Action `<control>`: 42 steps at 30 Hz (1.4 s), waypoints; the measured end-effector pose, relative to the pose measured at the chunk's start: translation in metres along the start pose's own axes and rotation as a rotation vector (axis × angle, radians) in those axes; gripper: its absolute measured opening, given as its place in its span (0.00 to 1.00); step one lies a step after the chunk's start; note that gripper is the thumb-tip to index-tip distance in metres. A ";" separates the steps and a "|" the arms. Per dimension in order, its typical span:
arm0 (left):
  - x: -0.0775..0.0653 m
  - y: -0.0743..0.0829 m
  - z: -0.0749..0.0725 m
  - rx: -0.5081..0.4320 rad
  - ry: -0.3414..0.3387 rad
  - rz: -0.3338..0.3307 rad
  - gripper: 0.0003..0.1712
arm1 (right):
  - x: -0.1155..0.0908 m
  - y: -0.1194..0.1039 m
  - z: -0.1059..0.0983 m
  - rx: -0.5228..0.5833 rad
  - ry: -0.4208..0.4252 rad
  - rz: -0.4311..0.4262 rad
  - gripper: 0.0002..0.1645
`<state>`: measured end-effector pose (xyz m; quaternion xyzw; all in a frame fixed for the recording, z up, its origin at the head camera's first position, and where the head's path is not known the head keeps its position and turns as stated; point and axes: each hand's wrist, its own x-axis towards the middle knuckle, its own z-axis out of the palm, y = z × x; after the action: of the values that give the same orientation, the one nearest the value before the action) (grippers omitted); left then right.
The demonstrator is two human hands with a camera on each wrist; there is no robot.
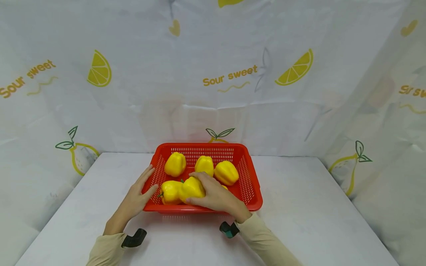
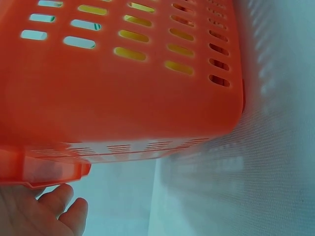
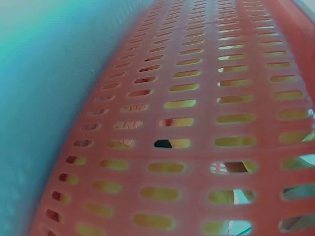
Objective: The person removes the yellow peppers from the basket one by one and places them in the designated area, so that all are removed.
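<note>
- Yellow peppers [image 1: 204,165] lie in the red basket [image 1: 199,145], midway across the white table [image 1: 286,192]; you have one of them in your grasp.
- Your left hand [image 1: 134,197] rests at the basket's left rim, fingers extended and relaxed, thumb reaching over the edge. With so loose a contact, the basket could slide or swing if your other side pushes hard.
- At far left inside, the far-left pepper [image 1: 175,164] stands apart from your hands; a sharp jolt to the basket could roll it.
- Near left, the near-left pepper [image 1: 171,192] sits right beside the one you hold. Dragging sideways could shove it along, and its stem could snag.
- Right of that, your right hand [image 1: 216,194] grasps the held pepper [image 1: 192,188] between thumb and fingers, over the near part of the basket. You can't tell whether it bears on the floor; its smooth, rounded skin could slip if you pinch off-centre.
- Your right wrist's dark device [image 1: 229,229] hangs near the near rim and could knock it if you dip.
- Far right, the far-right pepper [image 1: 226,173] lies tilted close to your knuckles, easily nudged.
</note>
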<state>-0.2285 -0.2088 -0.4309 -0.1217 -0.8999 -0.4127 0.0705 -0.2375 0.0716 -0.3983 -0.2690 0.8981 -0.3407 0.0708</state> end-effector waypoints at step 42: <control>-0.002 0.004 -0.001 0.054 0.005 0.030 0.35 | -0.039 0.035 -0.051 0.110 0.271 -0.037 0.44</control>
<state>-0.2259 -0.2077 -0.4278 -0.1321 -0.9087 -0.3874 0.0820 -0.2358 0.1431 -0.3845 -0.2327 0.8742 -0.4240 -0.0429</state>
